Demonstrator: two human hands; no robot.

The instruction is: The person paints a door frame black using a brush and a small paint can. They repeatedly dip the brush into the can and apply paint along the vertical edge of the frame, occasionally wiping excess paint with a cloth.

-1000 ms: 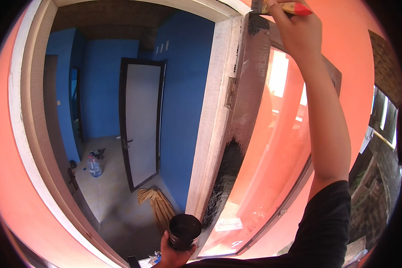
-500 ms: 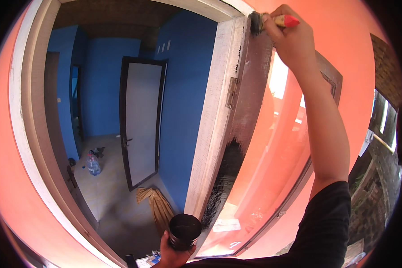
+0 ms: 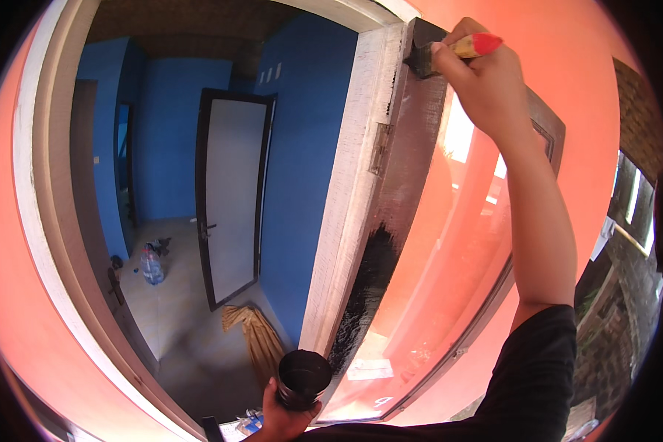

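My right hand [image 3: 486,85] is raised at the upper right, closed around the handle of a paintbrush [image 3: 467,46] with a red tip. Its black-coated bristles press on the upper part of the brown door stile [image 3: 412,136], where the surface by the bristles is dark with paint. Lower on the same stile lies a glossy black painted stretch [image 3: 368,295]; brown shows between the two. At the bottom, my left hand [image 3: 283,418] grips a black paint can [image 3: 304,377], its open mouth facing up. The inside of the can looks dark.
A whitish wooden door frame [image 3: 350,169] with a hinge [image 3: 379,147] borders the stile. The door's glass panel [image 3: 435,287] reflects orange. Inside the blue room are another door [image 3: 234,199], a water bottle [image 3: 152,267] and a tan cloth [image 3: 254,340]. Orange wall [image 3: 567,44] lies to the right.
My right hand and the paintbrush have moved slightly down the stile, and fresh black paint shows above the bristles. My left hand holds the paint can in nearly the same place.
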